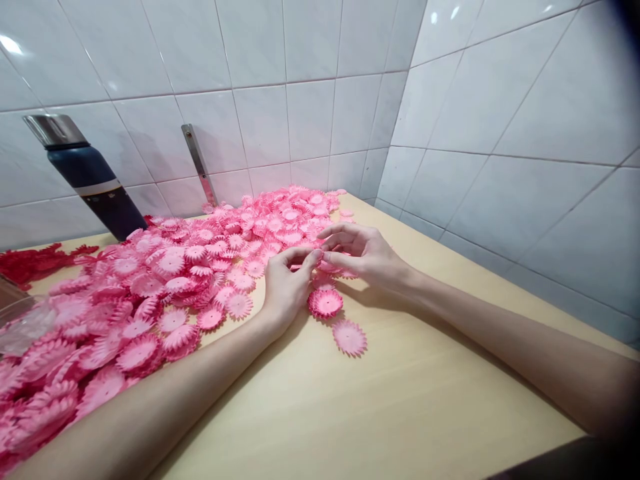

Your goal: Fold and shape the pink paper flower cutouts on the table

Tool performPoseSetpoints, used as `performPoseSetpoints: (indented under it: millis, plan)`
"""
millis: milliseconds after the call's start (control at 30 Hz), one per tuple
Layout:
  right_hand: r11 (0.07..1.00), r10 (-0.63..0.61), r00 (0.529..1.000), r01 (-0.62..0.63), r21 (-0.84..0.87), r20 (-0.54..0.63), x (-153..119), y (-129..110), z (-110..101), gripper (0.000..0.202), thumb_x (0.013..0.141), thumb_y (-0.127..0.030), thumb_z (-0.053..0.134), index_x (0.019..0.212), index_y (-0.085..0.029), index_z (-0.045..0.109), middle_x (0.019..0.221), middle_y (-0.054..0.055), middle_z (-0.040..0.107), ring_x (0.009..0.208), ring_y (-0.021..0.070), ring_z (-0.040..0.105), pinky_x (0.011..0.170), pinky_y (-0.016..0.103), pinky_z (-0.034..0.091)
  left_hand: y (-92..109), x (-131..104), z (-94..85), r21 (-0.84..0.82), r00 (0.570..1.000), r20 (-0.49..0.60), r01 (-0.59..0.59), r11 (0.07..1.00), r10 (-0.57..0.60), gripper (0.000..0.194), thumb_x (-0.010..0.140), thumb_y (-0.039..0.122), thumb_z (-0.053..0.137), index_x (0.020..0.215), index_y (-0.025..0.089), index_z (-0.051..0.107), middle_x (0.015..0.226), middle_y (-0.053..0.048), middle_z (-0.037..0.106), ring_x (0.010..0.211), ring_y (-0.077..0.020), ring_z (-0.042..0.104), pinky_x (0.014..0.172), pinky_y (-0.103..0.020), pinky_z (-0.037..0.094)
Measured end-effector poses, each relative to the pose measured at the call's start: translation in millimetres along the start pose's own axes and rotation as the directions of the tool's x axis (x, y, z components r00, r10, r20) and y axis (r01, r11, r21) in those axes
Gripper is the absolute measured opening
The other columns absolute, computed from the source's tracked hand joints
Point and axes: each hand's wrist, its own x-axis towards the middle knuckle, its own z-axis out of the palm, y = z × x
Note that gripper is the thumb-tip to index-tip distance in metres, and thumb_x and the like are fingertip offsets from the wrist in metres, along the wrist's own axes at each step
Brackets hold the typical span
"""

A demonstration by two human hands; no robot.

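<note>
My left hand (289, 283) and my right hand (367, 257) meet at the fingertips above the table, beside the heap of pink petal discs (210, 253). The left thumb and forefinger are pinched together, and the right thumb and forefinger close in on the same spot. What lies between them is too small to make out. Just below the hands lies a darker pink disc stack (326, 303), with a single light pink disc (350, 338) nearer to me on the wood.
A dark blue bottle (97, 183) stands at the back left, near red pieces (37, 263) and a clear plastic container (25, 327). A metal strip (200, 163) leans on the tiled wall (310, 113). The table (370, 407) is pale wood.
</note>
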Motion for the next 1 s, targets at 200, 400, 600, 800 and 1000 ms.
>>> performPoseSetpoints:
  millis: [200, 400, 600, 800, 1000]
  plan:
    - [1.000, 0.016, 1.000, -0.016, -0.001, 0.018, -0.5, -0.4, 0.8, 0.031, 0.077, -0.027, 0.070, 0.106, -0.021, 0.059, 0.090, 0.006, 0.069, 0.082, 0.0200, 0.066, 0.063, 0.032, 0.056, -2.9, 1.5, -1.2, -0.053, 0.999, 0.007, 0.040, 0.998, -0.040, 0.028, 0.069, 0.037, 0.074, 0.079, 0.012, 0.072, 0.080, -0.009, 0.071, 0.070, -0.0169, 0.064, 0.067, -0.029, 0.051]
    - [0.998, 0.051, 0.999, -0.051, 0.020, 0.012, 0.5, -2.5, 0.8, 0.034, 0.075, -0.030, 0.072, 0.105, -0.021, 0.059, 0.084, 0.005, 0.069, 0.079, 0.0197, 0.066, 0.056, 0.028, 0.053, -7.8, 2.1, -1.5, -0.039, 0.999, -0.042, 0.029, 0.999, -0.030, 0.025, 0.074, 0.037, 0.068, 0.078, 0.012, 0.070, 0.076, -0.007, 0.068, 0.066, -0.0144, 0.060, 0.061, -0.026, 0.047]
    - [0.996, 0.091, 0.995, -0.091, 0.023, -0.030, 3.2, -5.6, 0.3, 0.034, 0.071, -0.022, 0.071, 0.101, -0.020, 0.054, 0.074, 0.000, 0.063, 0.060, 0.0131, 0.058, 0.044, 0.022, 0.044, -5.6, 2.1, 0.3, -0.036, 0.994, -0.107, 0.020, 0.999, -0.024, 0.020, 0.077, 0.032, 0.063, 0.075, 0.012, 0.066, 0.071, -0.003, 0.062, 0.065, -0.0124, 0.055, 0.060, -0.024, 0.046]
    - [0.998, 0.064, 0.996, -0.064, -0.001, -0.066, 7.7, -0.1, -0.7, 0.033, 0.070, -0.014, 0.065, 0.098, -0.022, 0.049, 0.068, -0.003, 0.057, 0.055, 0.0110, 0.051, 0.044, 0.022, 0.039, -9.7, 4.6, 0.0, -0.022, 0.983, -0.181, -0.032, 0.999, 0.027, 0.017, 0.079, 0.030, 0.060, 0.074, 0.015, 0.061, 0.072, -0.002, 0.059, 0.069, -0.0131, 0.054, 0.068, -0.027, 0.047]
    - [0.990, -0.082, 0.995, 0.074, -0.124, -0.061, 7.4, 3.7, -0.9, 0.013, 0.072, -0.010, 0.057, 0.081, -0.020, 0.055, 0.069, -0.003, 0.056, 0.057, 0.0099, 0.050, 0.051, 0.024, 0.040, -6.8, 2.9, 0.0, -0.017, 0.993, -0.114, -0.032, 0.999, 0.030, 0.018, 0.079, 0.032, 0.062, 0.076, 0.015, 0.062, 0.078, -0.003, 0.061, 0.073, -0.0135, 0.056, 0.072, -0.028, 0.049]
